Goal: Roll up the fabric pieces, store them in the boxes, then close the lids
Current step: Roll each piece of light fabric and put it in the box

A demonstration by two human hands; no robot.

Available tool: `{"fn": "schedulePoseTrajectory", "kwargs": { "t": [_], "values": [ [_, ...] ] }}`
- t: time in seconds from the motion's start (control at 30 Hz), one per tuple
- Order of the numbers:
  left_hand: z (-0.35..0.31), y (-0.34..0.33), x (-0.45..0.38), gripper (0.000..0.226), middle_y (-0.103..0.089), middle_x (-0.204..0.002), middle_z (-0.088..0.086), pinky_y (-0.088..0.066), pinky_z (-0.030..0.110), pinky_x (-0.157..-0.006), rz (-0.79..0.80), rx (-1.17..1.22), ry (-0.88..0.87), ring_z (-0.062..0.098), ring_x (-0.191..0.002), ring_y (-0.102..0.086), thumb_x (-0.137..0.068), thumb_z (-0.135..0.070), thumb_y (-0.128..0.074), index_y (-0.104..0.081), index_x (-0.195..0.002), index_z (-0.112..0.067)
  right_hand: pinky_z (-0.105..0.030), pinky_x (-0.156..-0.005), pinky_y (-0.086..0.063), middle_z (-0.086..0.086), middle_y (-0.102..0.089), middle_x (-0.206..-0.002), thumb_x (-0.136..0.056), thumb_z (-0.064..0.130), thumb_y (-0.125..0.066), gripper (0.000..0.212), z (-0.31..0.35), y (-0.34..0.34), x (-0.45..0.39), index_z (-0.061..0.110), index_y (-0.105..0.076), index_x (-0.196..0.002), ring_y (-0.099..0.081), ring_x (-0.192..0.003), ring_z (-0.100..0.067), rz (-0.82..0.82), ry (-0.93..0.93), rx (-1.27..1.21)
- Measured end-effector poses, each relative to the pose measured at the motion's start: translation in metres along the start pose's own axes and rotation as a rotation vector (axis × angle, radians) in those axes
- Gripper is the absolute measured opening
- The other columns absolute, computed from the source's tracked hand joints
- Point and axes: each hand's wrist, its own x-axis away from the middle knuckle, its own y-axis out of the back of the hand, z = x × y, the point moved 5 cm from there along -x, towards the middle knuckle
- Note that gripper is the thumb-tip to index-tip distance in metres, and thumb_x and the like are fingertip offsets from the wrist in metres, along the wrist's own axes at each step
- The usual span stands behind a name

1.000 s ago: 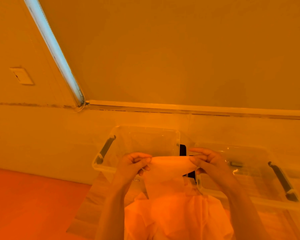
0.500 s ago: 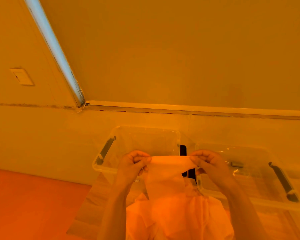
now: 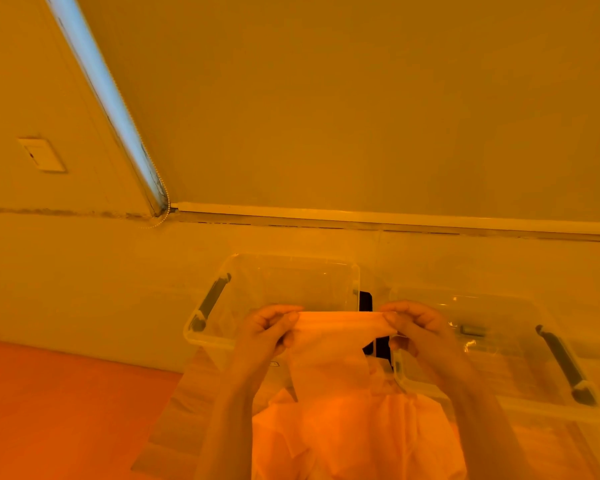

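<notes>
Both hands up w/ a pale fabric strip (image 3: 329,344) stretched between them. Left hand (image 3: 267,332) pinches its left end, thumb & curled fingers clamped on the rolled top edge; right hand (image 3: 418,329) pinches the other end the same way. Rest of the fabric hangs below the fingers onto a crumpled pile (same colour). Just beyond the fingertips: two clear boxes, left box (image 3: 284,278) & right box (image 3: 499,341), lids off, dark handles.
</notes>
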Motion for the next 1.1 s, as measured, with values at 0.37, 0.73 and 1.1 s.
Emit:
{"fn": "schedulePoseTrajectory", "kwargs": {
  "t": [0.37,0.73,1.1],
  "values": [
    [0.0,0.003,0.0,0.017,-0.05,-0.049,-0.001,-0.026,0.015,-0.043,0.022,0.015,0.02,0.005,-0.044,-0.038,-0.088,-0.002,-0.061,-0.074,-0.082,-0.011,-0.018,-0.058,-0.054,-0.004,-0.074,-0.078,-0.088,-0.002,-0.056,0.034,-0.002,-0.004,-0.002,0.017,-0.078,-0.071,-0.067,-0.068,-0.011,0.005,-0.008,-0.066],
    [-0.008,0.006,-0.002,0.009,-0.056,-0.045,-0.009,-0.033,0.011,-0.042,0.003,-0.272,-0.057,-0.003,-0.04,-0.046,-0.086,-0.001,-0.065,-0.069,-0.082,-0.008,-0.015,-0.059,-0.052,0.005,-0.073,-0.078,-0.087,0.001,-0.062,0.019,0.005,-0.002,-0.003,0.018,-0.072,-0.087,-0.068,-0.071,-0.004,0.022,0.052,0.297],
    [-0.007,0.006,-0.001,0.02,-0.05,-0.053,-0.005,-0.03,0.016,-0.044,-0.009,-0.042,-0.016,0.003,-0.047,-0.04,-0.089,-0.002,-0.06,-0.073,-0.086,-0.016,-0.017,-0.057,-0.053,0.007,-0.072,-0.076,-0.09,0.001,-0.057,0.02,0.011,-0.007,0.002,0.014,-0.071,-0.086,-0.066,-0.068,-0.006,0.019,0.059,0.164]
  ]
}}
